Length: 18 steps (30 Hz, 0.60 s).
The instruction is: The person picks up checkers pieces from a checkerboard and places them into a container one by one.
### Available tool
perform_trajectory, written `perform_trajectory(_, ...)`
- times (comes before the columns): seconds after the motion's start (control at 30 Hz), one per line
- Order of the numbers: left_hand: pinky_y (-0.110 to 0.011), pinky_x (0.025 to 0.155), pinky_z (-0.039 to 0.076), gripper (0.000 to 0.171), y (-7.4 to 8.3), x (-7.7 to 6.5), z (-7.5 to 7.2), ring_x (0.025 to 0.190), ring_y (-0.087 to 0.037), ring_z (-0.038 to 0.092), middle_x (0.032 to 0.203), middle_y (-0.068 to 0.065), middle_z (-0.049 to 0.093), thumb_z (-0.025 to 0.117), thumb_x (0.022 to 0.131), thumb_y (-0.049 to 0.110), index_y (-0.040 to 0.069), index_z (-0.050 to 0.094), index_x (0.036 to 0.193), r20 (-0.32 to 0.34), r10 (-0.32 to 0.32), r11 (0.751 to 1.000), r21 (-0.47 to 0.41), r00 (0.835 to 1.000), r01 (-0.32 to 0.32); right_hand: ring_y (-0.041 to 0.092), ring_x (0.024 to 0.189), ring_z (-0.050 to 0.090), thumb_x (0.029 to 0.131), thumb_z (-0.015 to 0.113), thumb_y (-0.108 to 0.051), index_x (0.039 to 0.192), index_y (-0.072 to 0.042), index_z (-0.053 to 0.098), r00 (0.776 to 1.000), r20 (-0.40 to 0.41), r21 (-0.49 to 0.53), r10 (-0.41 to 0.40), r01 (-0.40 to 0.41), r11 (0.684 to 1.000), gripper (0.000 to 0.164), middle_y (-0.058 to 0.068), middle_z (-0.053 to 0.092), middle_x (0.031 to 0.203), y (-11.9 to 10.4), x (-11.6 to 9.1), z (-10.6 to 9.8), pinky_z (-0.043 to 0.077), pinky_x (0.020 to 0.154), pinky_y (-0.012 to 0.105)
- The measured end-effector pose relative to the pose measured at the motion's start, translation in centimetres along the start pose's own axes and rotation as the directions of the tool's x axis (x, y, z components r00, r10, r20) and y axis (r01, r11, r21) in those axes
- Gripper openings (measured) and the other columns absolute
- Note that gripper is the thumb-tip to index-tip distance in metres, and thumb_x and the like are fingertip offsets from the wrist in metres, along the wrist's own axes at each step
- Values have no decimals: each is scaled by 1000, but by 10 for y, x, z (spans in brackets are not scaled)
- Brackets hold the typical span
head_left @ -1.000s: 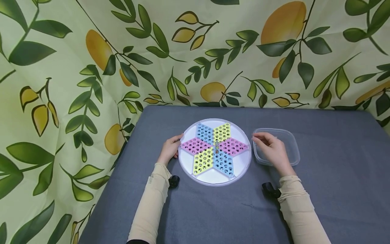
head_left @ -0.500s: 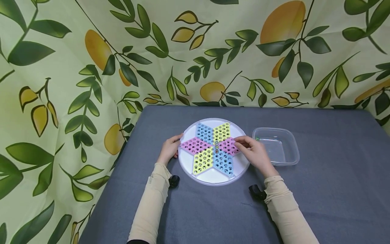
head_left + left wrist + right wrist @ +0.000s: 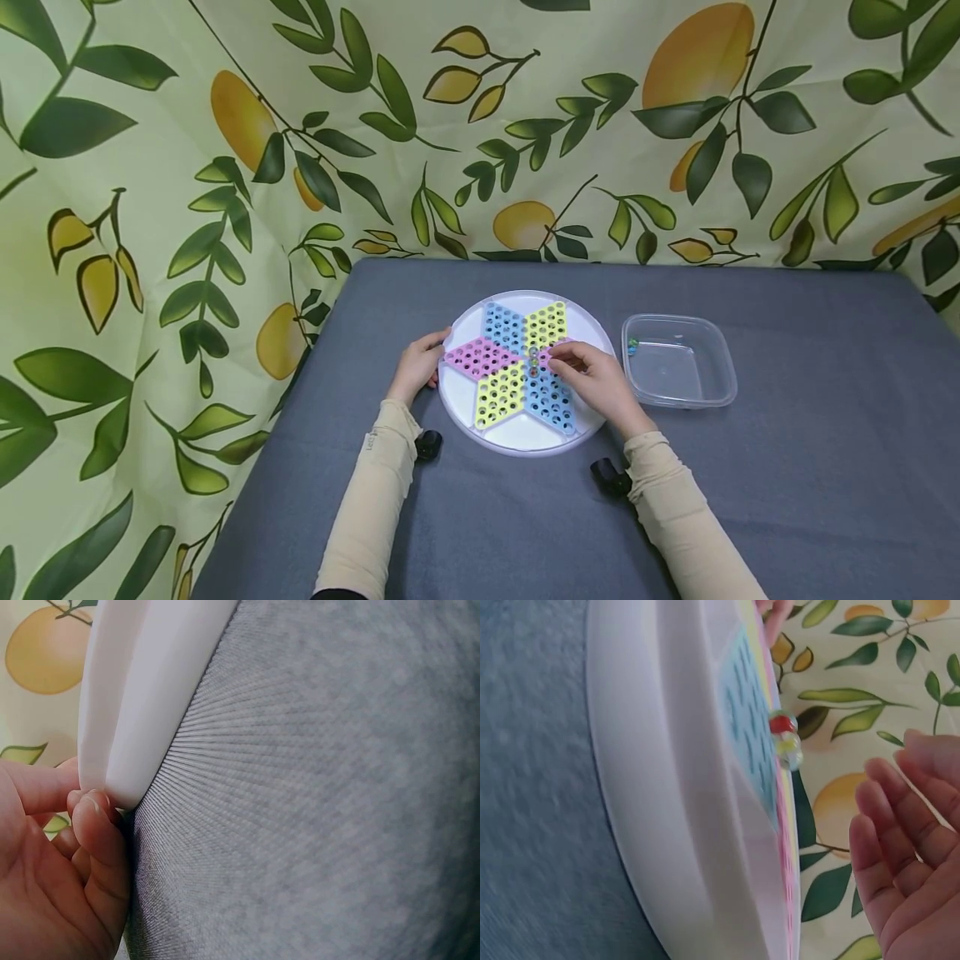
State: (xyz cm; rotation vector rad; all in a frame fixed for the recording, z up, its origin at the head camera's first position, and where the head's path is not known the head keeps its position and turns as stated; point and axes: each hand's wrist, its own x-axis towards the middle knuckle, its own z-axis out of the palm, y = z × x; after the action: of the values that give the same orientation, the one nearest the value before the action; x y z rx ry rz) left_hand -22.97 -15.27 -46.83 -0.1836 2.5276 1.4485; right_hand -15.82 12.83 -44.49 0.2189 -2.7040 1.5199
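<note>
A round white Chinese checkers board (image 3: 592,410) with a blue, yellow and pink star of holes lies on the table. Glass marbles (image 3: 533,362) sit at the star's middle; in the right wrist view, marbles with red and yellow swirls (image 3: 786,735) stand up from the surface. My left hand (image 3: 417,367) holds the board's left edge, thumb and fingers at the rim (image 3: 142,712) in the left wrist view. Over the right pink point hovers my right hand (image 3: 596,383), close to the marbles. Its fingers (image 3: 881,847) are gently bent and apart, with nothing between them.
A clear plastic container (image 3: 712,367) stands right of the board, with a few green and blue marbles (image 3: 632,346) at its left wall. Grey cloth (image 3: 840,433) covers the table; a leaf-and-fruit patterned curtain (image 3: 465,133) hangs behind.
My right hand has moved left from the container's left side to over the board near its middle, uncovering marbles in the container. My left hand has stayed at the board's edge.
</note>
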Motion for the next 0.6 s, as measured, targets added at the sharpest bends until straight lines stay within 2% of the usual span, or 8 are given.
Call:
perform_trajectory(0.2, -22, 42, 38, 39, 0, 0, 0, 42, -9, 39, 105, -13, 62, 45, 95, 23, 30, 52, 133, -4, -9, 1000, 3, 1000, 9, 14, 80, 59, 87, 64, -17, 102, -6, 69, 998, -18, -22, -59, 58, 998, 19, 7, 68, 98, 1, 3, 9, 49, 71, 22)
perform_trajectory(0.47, -22, 43, 38, 39, 1, -1, 0, 44, -10, 40, 101, -14, 61, 44, 96, 23, 30, 52, 134, -3, -11, 1000, 1, 1000, 11, 15, 81, 59, 86, 65, -15, 103, -4, 67, 999, 21, -41, -41, 42, 998, 20, 9, 69, 94, 1, 2, 16, 48, 73, 25)
perform_trajectory(0.6, -22, 43, 39, 39, 0, -1, 0, 44, -10, 40, 107, -13, 61, 44, 96, 22, 30, 52, 134, 0, -10, 1000, 0, 1000, 10, 14, 79, 58, 86, 65, -15, 102, -4, 68, 998, 46, -61, -39, 42, 997, 20, 8, 69, 92, 1, 3, 19, 48, 71, 25)
